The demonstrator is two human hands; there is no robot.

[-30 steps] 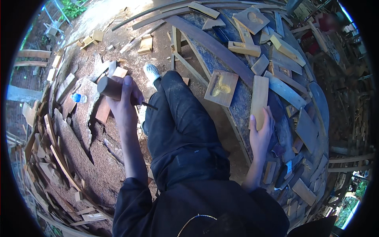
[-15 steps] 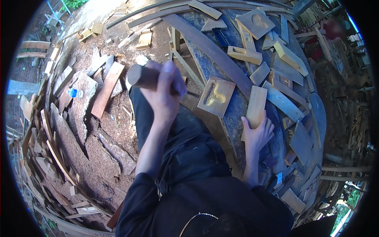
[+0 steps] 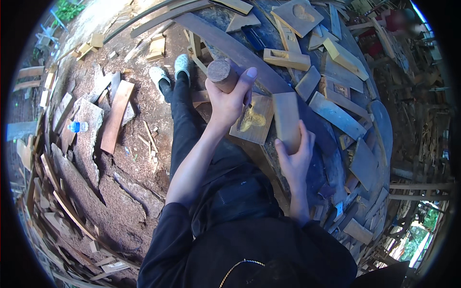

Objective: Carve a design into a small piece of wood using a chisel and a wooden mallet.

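Note:
My left hand (image 3: pixel 227 104) is wrapped round the thick round wooden handle of a chisel (image 3: pixel 222 76). Its lower end reaches to the carved board (image 3: pixel 264 129), though the hand largely hides the blade. That square board has a pale, curving hollow cut into its face and lies at the near left edge of the workbench. In my right hand (image 3: pixel 297 150) is a plain rectangular wooden block (image 3: pixel 286 113), gripped at its near end. The block stands tilted just to the right of the board, close to the chisel.
A dark workbench (image 3: pixel 317 127) carries several offcuts, including a notched wooden block (image 3: pixel 286 59) and a pale angled block (image 3: pixel 345 58). Bark slabs, a reddish plank (image 3: pixel 117 116) and a blue-capped bottle (image 3: pixel 77 126) lie on the shaving-strewn ground at left.
My left hand has brought the chisel rightward and turned it more upright over the carved board. My right hand has lifted the wooden block and moved it left, towards the chisel.

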